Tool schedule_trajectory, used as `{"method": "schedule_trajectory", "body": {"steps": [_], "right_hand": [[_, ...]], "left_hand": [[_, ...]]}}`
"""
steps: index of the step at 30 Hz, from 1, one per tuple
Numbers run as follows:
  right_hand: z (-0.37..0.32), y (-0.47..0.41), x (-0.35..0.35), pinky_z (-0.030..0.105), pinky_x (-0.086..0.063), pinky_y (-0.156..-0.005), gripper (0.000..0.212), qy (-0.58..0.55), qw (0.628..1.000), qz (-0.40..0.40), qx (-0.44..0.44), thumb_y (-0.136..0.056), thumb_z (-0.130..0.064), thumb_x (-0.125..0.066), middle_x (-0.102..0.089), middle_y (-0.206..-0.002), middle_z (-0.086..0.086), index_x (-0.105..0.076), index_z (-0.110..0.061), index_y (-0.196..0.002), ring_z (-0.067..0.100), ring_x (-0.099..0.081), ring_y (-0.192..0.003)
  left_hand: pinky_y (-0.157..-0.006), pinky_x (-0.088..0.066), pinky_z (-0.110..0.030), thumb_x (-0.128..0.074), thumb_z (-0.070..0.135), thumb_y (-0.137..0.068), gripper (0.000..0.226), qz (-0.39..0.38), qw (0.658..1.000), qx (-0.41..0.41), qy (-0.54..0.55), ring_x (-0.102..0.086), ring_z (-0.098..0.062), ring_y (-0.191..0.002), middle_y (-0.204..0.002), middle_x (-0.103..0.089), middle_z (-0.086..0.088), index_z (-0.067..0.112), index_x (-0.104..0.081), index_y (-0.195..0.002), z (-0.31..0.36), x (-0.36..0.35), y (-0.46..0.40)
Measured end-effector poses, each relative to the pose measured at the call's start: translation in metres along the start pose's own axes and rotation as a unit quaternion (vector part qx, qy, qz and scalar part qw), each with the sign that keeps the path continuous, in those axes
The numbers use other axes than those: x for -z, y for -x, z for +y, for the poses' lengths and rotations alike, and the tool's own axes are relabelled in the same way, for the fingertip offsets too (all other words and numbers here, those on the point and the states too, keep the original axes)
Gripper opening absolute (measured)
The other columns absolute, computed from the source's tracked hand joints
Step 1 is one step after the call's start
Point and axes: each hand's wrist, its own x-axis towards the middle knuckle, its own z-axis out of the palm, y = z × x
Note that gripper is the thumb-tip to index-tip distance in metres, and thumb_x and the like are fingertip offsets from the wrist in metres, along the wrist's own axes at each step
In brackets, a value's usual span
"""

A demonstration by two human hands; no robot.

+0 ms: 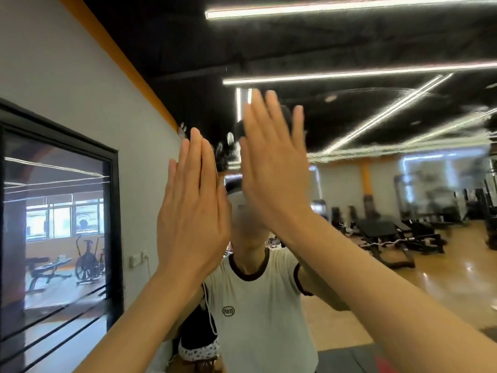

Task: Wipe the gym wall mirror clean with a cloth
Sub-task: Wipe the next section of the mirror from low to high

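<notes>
Gym floor, benches (387, 232) and ceiling strip lights (349, 74) all reach you as reflection, so the wall mirror (403, 184) fills the right of your view, meeting the white wall (80, 84) at a seam near the upper centre.

Your left hand (192, 211) has straight fingers pressed close together, pointing up. Your right hand (271, 162) is just as flat, fingers straight and only slightly apart, reaching higher. Both look laid against a dark cloth (228, 149) that peeks out between and above them; how much of it lies under the palms you cannot tell. Flat palms make sense here: they spread pressure across the fabric, and raised arms suit an upper patch of glass.

Look at the mirror itself: curved hazy streaks arc over the dark ceiling reflection, and a smeared grey patch clouds the far right. By that showing, plenty of wiping is left. At your left sits a black-framed window (59, 216).
</notes>
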Motion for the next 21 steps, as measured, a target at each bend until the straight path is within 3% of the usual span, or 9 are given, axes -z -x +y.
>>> {"method": "schedule_trajectory", "body": {"steps": [3, 6, 10, 13, 16, 19, 21], "right_hand": [[-0.027, -0.022, -0.016, 0.042, 0.002, -0.121, 0.059, 0.037, 0.994, -0.051, 0.090, -0.103, -0.030, -0.015, -0.039, -0.158, 0.009, -0.044, -0.010, -0.150, 0.024, -0.028, -0.150], [0.016, -0.023, -0.003, 0.042, 0.000, -0.122, 0.051, 0.024, 0.991, -0.068, 0.111, -0.103, -0.022, -0.030, -0.040, -0.157, 0.013, -0.044, -0.008, -0.149, 0.027, -0.029, -0.150], [0.114, -0.012, 0.036, 0.052, -0.004, -0.125, 0.055, 0.040, 0.995, -0.057, -0.070, -0.104, -0.026, -0.018, -0.036, -0.158, 0.014, -0.039, -0.004, -0.150, 0.028, -0.021, -0.152], [0.103, -0.017, 0.038, 0.052, -0.003, -0.125, 0.055, 0.051, 0.986, -0.053, -0.147, -0.104, -0.025, -0.020, -0.030, -0.162, 0.015, -0.035, -0.002, -0.152, 0.029, -0.018, -0.153], [0.020, -0.038, 0.009, 0.054, -0.019, -0.120, 0.047, 0.035, 0.999, -0.013, -0.026, -0.098, -0.018, -0.033, -0.049, -0.148, 0.019, -0.053, -0.002, -0.138, 0.034, -0.038, -0.143], [-0.033, -0.048, -0.014, 0.047, 0.001, -0.124, 0.055, 0.059, 0.981, -0.107, 0.153, -0.108, -0.033, -0.031, -0.020, -0.167, 0.009, -0.026, -0.012, -0.158, 0.025, -0.010, -0.155], [-0.015, -0.055, -0.013, 0.044, 0.006, -0.123, 0.054, 0.077, 0.971, -0.129, 0.184, -0.110, -0.033, -0.024, -0.011, -0.169, 0.006, -0.016, -0.014, -0.160, 0.023, -0.004, -0.156]], "left_hand": [[-0.127, 0.001, -0.032, -0.026, 0.040, -0.106, 0.067, 0.000, 0.999, 0.014, 0.034, 0.000, -0.012, -0.156, -0.170, -0.007, -0.009, 0.007, -0.008, -0.162, 0.000, 0.000, -0.002], [-0.127, 0.003, -0.032, -0.027, 0.027, -0.105, 0.062, 0.009, 1.000, -0.006, -0.019, -0.002, -0.019, -0.157, -0.169, -0.007, -0.013, 0.004, -0.010, -0.161, -0.003, -0.003, -0.001], [-0.126, 0.004, -0.030, -0.026, 0.027, -0.106, 0.062, 0.013, 1.000, -0.006, -0.016, -0.003, -0.021, -0.157, -0.169, -0.007, -0.012, 0.008, -0.005, -0.160, -0.004, -0.004, 0.000], [-0.126, 0.004, -0.030, -0.025, 0.028, -0.106, 0.061, 0.013, 1.000, -0.007, -0.016, -0.004, -0.022, -0.156, -0.169, -0.008, -0.013, 0.008, -0.005, -0.160, -0.003, -0.004, -0.001], [-0.127, 0.002, -0.032, -0.026, 0.027, -0.105, 0.061, 0.015, 1.000, -0.006, -0.011, -0.005, -0.021, -0.156, -0.168, -0.012, -0.014, 0.004, -0.011, -0.159, -0.001, -0.001, -0.001], [-0.126, -0.011, -0.048, -0.037, 0.024, -0.104, 0.060, 0.027, 0.999, 0.023, 0.033, -0.009, -0.015, -0.153, -0.165, -0.023, -0.016, 0.005, -0.021, -0.159, 0.002, 0.001, -0.001], [-0.128, -0.004, -0.041, -0.034, 0.024, -0.104, 0.061, 0.015, 0.999, 0.027, 0.017, -0.010, -0.020, -0.154, -0.166, -0.019, -0.014, 0.005, -0.019, -0.160, 0.004, 0.002, -0.003]]}}
